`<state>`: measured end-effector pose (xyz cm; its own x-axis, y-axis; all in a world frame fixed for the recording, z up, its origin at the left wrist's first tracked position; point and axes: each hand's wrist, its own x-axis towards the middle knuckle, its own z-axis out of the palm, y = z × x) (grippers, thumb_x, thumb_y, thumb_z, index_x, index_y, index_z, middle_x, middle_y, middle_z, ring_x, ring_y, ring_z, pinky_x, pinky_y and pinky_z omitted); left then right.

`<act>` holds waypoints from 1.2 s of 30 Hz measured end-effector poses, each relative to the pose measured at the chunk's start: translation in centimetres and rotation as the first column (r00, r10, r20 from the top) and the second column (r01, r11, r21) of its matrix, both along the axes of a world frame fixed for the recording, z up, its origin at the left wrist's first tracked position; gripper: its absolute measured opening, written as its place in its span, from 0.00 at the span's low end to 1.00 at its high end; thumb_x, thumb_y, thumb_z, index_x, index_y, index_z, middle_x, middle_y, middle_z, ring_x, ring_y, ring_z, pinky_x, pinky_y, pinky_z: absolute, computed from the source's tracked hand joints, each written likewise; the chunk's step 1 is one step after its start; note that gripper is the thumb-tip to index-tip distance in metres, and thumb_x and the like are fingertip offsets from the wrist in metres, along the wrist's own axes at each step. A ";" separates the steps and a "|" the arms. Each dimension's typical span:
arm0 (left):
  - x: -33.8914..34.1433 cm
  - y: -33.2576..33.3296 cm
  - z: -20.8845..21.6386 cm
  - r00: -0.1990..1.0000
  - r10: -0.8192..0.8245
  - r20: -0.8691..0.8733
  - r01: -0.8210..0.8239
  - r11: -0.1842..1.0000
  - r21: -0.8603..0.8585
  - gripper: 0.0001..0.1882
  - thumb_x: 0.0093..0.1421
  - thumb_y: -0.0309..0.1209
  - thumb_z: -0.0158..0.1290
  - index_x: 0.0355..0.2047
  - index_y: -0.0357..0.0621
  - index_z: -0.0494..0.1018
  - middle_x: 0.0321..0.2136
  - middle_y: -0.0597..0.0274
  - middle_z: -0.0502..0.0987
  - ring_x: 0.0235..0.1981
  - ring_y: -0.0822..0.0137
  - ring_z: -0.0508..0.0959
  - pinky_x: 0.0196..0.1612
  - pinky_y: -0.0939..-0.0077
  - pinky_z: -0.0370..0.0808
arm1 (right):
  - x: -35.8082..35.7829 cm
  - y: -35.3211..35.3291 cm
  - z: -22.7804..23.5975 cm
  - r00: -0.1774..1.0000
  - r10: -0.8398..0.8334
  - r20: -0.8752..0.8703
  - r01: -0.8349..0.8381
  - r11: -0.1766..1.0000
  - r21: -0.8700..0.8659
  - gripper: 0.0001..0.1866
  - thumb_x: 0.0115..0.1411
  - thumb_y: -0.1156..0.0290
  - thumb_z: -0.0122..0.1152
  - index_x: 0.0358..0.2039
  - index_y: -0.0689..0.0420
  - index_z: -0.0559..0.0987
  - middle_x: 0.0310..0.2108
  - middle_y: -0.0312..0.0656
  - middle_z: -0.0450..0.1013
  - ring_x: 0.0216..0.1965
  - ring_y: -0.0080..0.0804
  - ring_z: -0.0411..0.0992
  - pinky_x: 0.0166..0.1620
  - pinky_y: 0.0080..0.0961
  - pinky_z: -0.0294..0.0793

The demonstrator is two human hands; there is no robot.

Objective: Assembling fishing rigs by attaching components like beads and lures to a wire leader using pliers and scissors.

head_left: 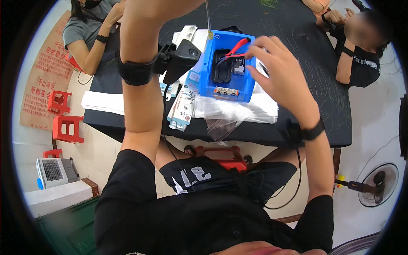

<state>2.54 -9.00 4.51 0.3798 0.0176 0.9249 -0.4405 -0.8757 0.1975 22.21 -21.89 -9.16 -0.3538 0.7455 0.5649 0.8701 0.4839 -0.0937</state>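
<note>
My right hand [280,70] reaches over the right rim of a blue plastic bin [231,97], fingers curved and thumb apart. Its fingertips are at the handle end of red-handled pliers or snips [238,46], which lean inside the bin; the exact kind is unclear. Beneath the tool lies a black tray [222,75], with a small dark-and-silver item [239,67] beside it. My left hand [146,25] is raised at the top edge, its fingers out of frame. Close to it, a thin strand [208,15] hangs down to the bin's far left corner.
Printed card packages [182,104] and clear plastic bags [236,108] lie around the bin on a black-covered table [306,63]. White sheets [102,102] are at the left. Two other people sit across the table. Red stools [68,128] and a fan [377,185] stand around.
</note>
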 end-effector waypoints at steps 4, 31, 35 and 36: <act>-1.1 -0.6 0.1 0.998 0.058 0.003 -0.058 0.996 -0.066 0.05 0.70 0.25 0.56 0.42 0.35 0.77 0.15 0.77 0.67 0.16 0.86 0.57 0.21 0.83 0.49 | -1.4 4.0 -0.4 0.955 0.019 0.297 0.007 0.996 -0.086 0.10 0.56 0.69 0.70 0.40 0.53 0.86 0.44 0.41 0.77 0.52 0.40 0.73 0.51 0.37 0.72; -1.7 -1.8 0.8 0.993 0.110 0.034 -0.099 0.967 -0.233 0.02 0.71 0.23 0.53 0.39 0.38 0.75 0.14 0.79 0.66 0.15 0.87 0.57 0.20 0.83 0.47 | 1.4 6.2 1.4 0.984 0.170 0.053 -0.152 0.959 -0.238 0.15 0.61 0.71 0.68 0.44 0.59 0.72 0.42 0.46 0.70 0.46 0.50 0.74 0.57 0.42 0.70; -2.1 -2.4 1.2 0.983 0.179 -0.030 -0.178 0.922 -0.343 0.02 0.72 0.24 0.54 0.40 0.38 0.74 0.16 0.77 0.66 0.17 0.86 0.57 0.22 0.82 0.47 | 3.0 5.0 4.0 0.970 0.098 -0.223 -0.105 0.994 -0.019 0.16 0.60 0.77 0.68 0.46 0.59 0.73 0.44 0.45 0.71 0.47 0.42 0.77 0.54 0.35 0.75; -2.2 -2.4 1.4 0.980 0.191 -0.046 -0.195 0.911 -0.364 0.02 0.72 0.24 0.55 0.41 0.38 0.74 0.16 0.77 0.66 0.18 0.85 0.57 0.23 0.82 0.48 | 3.2 4.8 4.7 0.935 0.123 -0.332 -0.096 0.991 0.098 0.16 0.59 0.78 0.67 0.47 0.59 0.73 0.45 0.45 0.72 0.48 0.40 0.77 0.53 0.33 0.76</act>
